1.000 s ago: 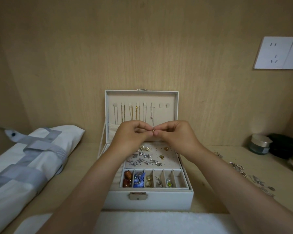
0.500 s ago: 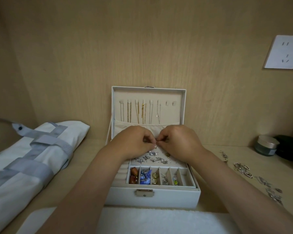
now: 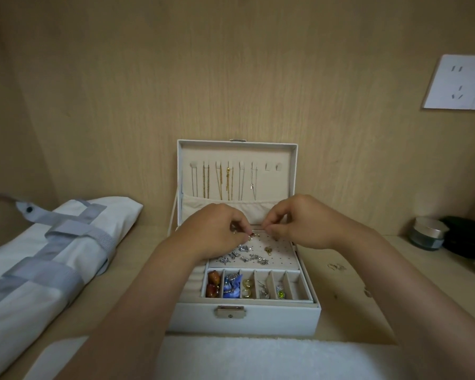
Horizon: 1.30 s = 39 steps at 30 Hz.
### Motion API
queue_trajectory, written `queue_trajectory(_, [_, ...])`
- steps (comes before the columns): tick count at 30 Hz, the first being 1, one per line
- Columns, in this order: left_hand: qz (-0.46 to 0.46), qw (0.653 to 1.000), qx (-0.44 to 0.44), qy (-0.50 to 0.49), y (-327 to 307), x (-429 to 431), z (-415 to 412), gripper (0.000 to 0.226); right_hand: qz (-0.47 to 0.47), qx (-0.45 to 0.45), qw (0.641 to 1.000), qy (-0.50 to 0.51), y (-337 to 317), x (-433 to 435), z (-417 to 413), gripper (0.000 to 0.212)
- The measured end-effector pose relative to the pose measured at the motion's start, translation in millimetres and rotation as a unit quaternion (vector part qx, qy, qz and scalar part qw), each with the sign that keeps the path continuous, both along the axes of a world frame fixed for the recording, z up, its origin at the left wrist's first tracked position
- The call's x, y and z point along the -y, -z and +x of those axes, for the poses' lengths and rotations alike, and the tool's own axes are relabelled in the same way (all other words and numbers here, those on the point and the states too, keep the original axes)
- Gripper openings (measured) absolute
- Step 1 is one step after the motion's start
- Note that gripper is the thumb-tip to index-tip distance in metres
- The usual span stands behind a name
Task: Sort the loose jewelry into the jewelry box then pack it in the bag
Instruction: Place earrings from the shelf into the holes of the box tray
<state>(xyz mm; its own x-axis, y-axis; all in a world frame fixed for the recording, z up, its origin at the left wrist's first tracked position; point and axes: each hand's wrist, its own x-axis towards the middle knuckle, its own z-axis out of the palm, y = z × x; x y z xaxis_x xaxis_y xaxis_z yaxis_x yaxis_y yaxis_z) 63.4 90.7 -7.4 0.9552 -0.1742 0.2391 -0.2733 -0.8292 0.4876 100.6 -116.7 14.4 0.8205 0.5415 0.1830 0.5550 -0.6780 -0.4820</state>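
The white jewelry box (image 3: 244,322) stands open in front of me, with necklaces hanging in its lid. My left hand (image 3: 217,234) pinches a tiny red-and-gold earring (image 3: 251,235) just above the perforated earring panel (image 3: 283,250). A short gap to the right, my right hand (image 3: 305,223) holds thumb and forefinger pinched together on a tiny earring part too small to make out. Several silver earrings (image 3: 247,256) lie on the panel. The front compartments hold beads and rings. The grey-and-white bag (image 3: 39,264) lies flat at the left.
Loose jewelry (image 3: 336,266) lies on the wooden shelf right of the box. A small glass jar (image 3: 428,233) and a black object (image 3: 466,239) sit at the far right. A white towel (image 3: 258,357) covers the front edge. A socket (image 3: 458,86) is on the back wall.
Both hands came down from in front of the lid to the earring panel. They held the earring together before; now their fingertips are slightly apart.
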Motion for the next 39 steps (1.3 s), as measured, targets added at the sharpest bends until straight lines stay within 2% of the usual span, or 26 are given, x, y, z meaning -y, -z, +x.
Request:
queue_trajectory(5, [-0.045, 0.999, 0.002, 0.001, 0, 0, 0, 0.012, -0.035, -0.071, 0.996, -0.034, -2, 1, -2, 0.013])
queue_trajectory(9, [-0.053, 0.999, 0.009, 0.002, -1, 0, 1, 0.012, -0.034, -0.085, 0.995, -0.045, 1, -1, -1, 0.014])
queue_trajectory(14, [-0.098, 0.995, 0.01, 0.007, -5, 4, -3, 0.013, 0.04, -0.072, 0.996, -0.032, 1, 1, -1, 0.009])
queue_trajectory(16, [-0.122, 0.992, 0.016, 0.014, -7, 7, -5, 0.012, 0.1, -0.055, 0.993, -0.016, 2, -1, 0, 0.007])
queue_trajectory(19, [-0.187, 0.982, 0.026, 0.023, -9, 11, -7, 0.012, 0.229, -0.081, 0.97, 0.012, 1, -3, -1, 0.003])
queue_trajectory(21, [-0.223, 0.974, 0.037, 0.021, -10, 13, -7, 0.013, 0.276, -0.114, 0.954, 0.027, 0, -4, -3, 0.008])
queue_trajectory(30, [-0.259, 0.962, 0.089, 0.0, -13, 14, -5, 0.008, 0.349, -0.202, 0.915, 0.015, 0, -11, -9, 0.017])
queue_trajectory(34, [-0.288, 0.955, 0.067, 0.012, -14, 15, -6, 0.01, 0.379, -0.219, 0.899, 0.008, 1, -9, -7, 0.016])
queue_trajectory(39, [-0.285, 0.957, 0.053, 0.025, -17, 17, -7, 0.01, 0.384, -0.215, 0.898, -0.006, 1, -7, -6, 0.02])
